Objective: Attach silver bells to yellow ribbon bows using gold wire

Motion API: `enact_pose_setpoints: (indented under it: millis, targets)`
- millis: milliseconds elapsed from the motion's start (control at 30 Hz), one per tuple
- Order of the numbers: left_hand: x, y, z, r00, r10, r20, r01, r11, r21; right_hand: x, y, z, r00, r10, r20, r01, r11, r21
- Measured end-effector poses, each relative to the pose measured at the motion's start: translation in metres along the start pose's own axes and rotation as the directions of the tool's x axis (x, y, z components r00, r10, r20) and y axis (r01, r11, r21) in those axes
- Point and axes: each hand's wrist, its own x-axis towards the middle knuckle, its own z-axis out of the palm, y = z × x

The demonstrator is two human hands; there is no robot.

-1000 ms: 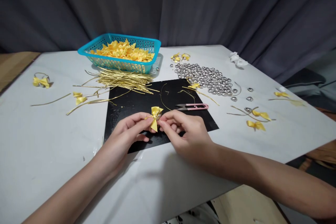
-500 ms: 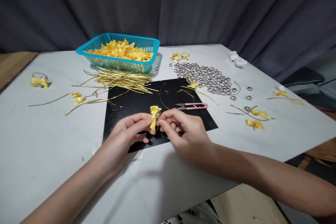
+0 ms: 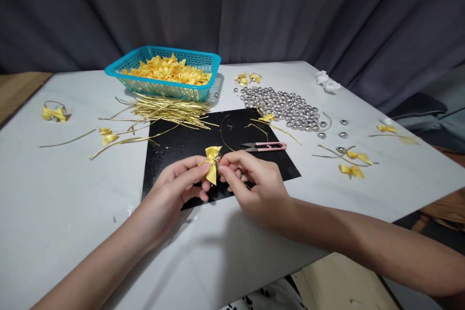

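Note:
A small yellow ribbon bow (image 3: 212,162) with a gold wire round its middle is held up over the black mat (image 3: 189,143). My left hand (image 3: 178,186) pinches the bow from the left with thumb and fingers. My right hand (image 3: 250,181) pinches it from the right at the wire, fingers curled. Both hands hover just above the mat's near edge.
Pink thread snips (image 3: 265,146) lie on the mat behind my right hand. A teal basket (image 3: 207,60) of yellow bows stands at the back, a bundle of gold wires (image 3: 167,109) before it. Silver beads (image 3: 286,106) are heaped at the right. Loose bows (image 3: 350,170) are scattered about the white table (image 3: 54,203).
The hands and the bow have shifted very slightly toward me and to the left; the grip on the bow is the same.

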Motion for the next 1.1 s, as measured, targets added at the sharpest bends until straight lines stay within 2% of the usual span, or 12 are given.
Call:
enact_pose_setpoints:
  millis: [200, 433, 800, 1100]
  targets:
    - [-0.0005, -0.001, -0.0015, 1.0, -0.003, 0.003, 0.003, 1.0, 0.008, 0.0002, -0.0008, -0.001, 0.999, -0.03, 0.016, 0.031, 0.999, -0.028]
    - [-0.0024, 0.001, 0.001, 1.0, 0.023, 0.011, -0.023, 1.0, 0.009, -0.0001, -0.0038, 0.0011, 0.996, -0.083, -0.033, 0.083, 0.996, -0.02]
    - [-0.0041, 0.0006, -0.0018, 1.0, 0.018, -0.012, -0.018, 1.0, 0.002, 0.0008, -0.0043, 0.0003, 0.999, -0.033, 0.001, 0.033, 0.999, 0.04]
    - [-0.003, 0.0007, -0.0012, 0.994, 0.103, -0.021, -0.1, 0.991, 0.092, 0.0001, -0.0056, 0.003, 1.0, -0.015, -0.003, 0.015, 0.996, 0.089]
